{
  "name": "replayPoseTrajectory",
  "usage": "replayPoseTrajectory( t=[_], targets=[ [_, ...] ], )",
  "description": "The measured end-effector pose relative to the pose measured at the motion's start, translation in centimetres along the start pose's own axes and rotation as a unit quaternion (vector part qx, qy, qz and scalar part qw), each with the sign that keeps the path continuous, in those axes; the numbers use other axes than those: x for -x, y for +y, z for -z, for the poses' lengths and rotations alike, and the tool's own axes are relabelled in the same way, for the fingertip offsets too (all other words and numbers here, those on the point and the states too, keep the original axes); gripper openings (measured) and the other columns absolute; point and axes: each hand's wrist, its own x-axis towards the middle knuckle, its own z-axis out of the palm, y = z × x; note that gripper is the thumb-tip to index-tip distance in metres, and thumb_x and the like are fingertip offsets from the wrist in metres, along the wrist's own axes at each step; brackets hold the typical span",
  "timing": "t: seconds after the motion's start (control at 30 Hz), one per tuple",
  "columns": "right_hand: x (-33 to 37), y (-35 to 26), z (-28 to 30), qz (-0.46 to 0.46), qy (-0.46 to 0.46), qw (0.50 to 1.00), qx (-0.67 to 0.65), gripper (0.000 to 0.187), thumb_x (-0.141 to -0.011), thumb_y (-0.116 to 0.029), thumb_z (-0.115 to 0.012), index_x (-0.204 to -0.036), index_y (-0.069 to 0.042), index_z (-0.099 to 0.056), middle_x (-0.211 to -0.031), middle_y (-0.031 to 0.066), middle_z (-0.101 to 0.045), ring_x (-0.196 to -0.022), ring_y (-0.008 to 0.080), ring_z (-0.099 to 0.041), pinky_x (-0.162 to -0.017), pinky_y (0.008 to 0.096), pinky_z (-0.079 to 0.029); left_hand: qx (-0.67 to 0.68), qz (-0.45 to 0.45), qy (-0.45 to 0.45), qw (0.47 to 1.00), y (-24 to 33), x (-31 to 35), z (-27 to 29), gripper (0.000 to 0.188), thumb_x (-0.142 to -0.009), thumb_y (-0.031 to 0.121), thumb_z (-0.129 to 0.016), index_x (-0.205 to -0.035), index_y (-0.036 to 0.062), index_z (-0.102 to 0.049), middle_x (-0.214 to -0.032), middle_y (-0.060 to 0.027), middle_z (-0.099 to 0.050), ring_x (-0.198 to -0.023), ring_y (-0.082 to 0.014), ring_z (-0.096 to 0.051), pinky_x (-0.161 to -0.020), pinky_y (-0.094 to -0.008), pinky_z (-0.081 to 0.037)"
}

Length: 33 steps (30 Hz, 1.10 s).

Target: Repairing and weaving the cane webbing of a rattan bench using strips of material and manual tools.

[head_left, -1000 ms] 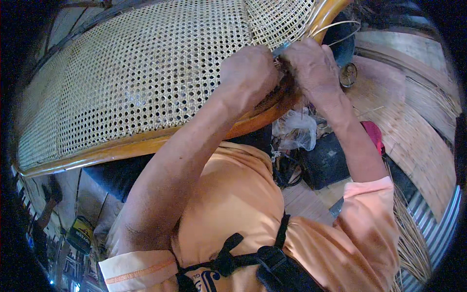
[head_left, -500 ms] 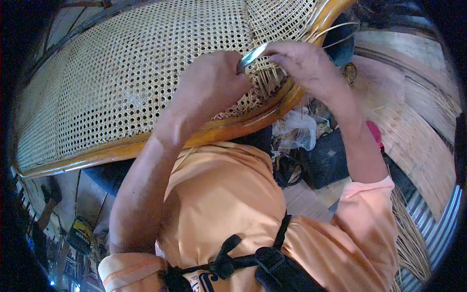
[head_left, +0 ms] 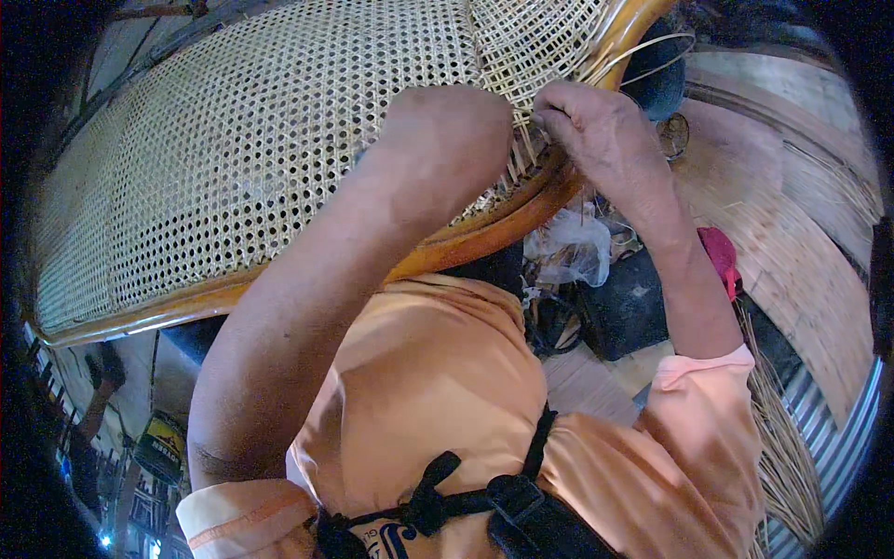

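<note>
A woven cane panel (head_left: 233,158) with an open hole pattern fills the upper left, set in a curved, glossy wooden frame (head_left: 484,244). My left hand (head_left: 452,130) is closed in a fist over the panel near the frame's curve; its fingers face away, so what they hold is hidden. Just to its right, my right hand (head_left: 596,126) pinches thumb against fingers, seemingly on a thin cane strand at the weave. Loose strand ends (head_left: 523,154) stick up between the hands, beside the frame. The shiny flat piece seen earlier does not show.
Long cane strands (head_left: 656,42) loop past the frame at upper right. A clear plastic bag (head_left: 573,247) lies below the frame, with a pink-red object (head_left: 718,256) farther right. Wooden boards (head_left: 773,233), a bundle of cane (head_left: 782,419) and corrugated metal (head_left: 852,456) lie to the right.
My left hand has moved right and turned over, its forearm now crossing the frame. The shiny flat piece between my hands has gone out of sight. My right hand has shifted slightly.
</note>
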Motion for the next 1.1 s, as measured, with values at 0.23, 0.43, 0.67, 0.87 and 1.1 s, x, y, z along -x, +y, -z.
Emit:
replayPoseTrajectory(
  t=[0.23,0.43,0.67,0.87,1.1],
  targets=[
    [0.0,0.4,0.4,-0.004,-0.01,0.999,-0.053,0.016,-0.084,-0.018,-0.056,-0.088,-0.003,-0.056,-0.07,0.0158,-0.055,-0.065,0.0284,-0.056,-0.062,0.0348,-0.044,0.035,-0.002,-0.076,0.997,0.3,-1.1,-0.2,0.018,-0.077,0.011,-0.05,-0.076,0.0009,-0.066,-0.075,-0.0177,-0.065,-0.072,-0.0315,-0.065,-0.066,-0.0422,-0.052],
    [0.2,0.7,0.5,-0.014,-0.008,0.998,-0.057,0.016,-0.085,-0.018,-0.056,-0.088,-0.003,-0.055,-0.068,0.0151,-0.053,-0.062,0.0265,-0.054,-0.06,0.0349,-0.043,0.062,-0.038,-0.073,0.995,-1.8,-1.3,-3.5,0.021,-0.08,0.017,-0.05,-0.082,-0.0006,-0.062,-0.079,-0.0205,-0.063,-0.076,-0.0356,-0.062,-0.069,-0.044,-0.05],
    [0.1,0.3,0.7,-0.002,-0.022,0.997,-0.071,0.015,-0.084,-0.016,-0.056,-0.087,-0.001,-0.055,-0.07,0.0155,-0.054,-0.064,0.0283,-0.056,-0.061,0.0355,-0.044,0.156,0.062,-0.087,0.982,-1.6,-0.6,-2.9,0.033,-0.087,0.028,-0.047,-0.081,-0.0018,-0.06,-0.077,-0.0225,-0.061,-0.077,-0.0383,-0.06,-0.073,-0.0457,-0.046],
    [0.5,1.4,-0.1,0.05,-0.009,0.998,-0.03,0.011,-0.08,-0.01,-0.056,-0.084,0.0,-0.055,-0.079,0.0149,-0.053,-0.076,0.0307,-0.056,-0.068,0.0362,-0.045,0.119,0.006,-0.05,0.992,-1.1,-0.9,-2.7,0.033,-0.086,0.027,-0.046,-0.077,-0.0014,-0.062,-0.076,-0.0234,-0.061,-0.075,-0.0392,-0.06,-0.07,-0.0469,-0.047],
    [0.4,1.4,0.0,0.067,-0.057,0.995,0.038,0.012,-0.075,-0.009,-0.054,-0.082,0.0,-0.051,-0.081,0.0171,-0.049,-0.08,0.0363,-0.054,-0.072,0.0412,-0.045,0.074,0.004,0.007,0.997,-1.2,-1.1,-3.3,0.024,-0.08,0.016,-0.048,-0.073,-0.0009,-0.064,-0.073,-0.0229,-0.062,-0.071,-0.0366,-0.063,-0.064,-0.0454,-0.051]
  ],
)
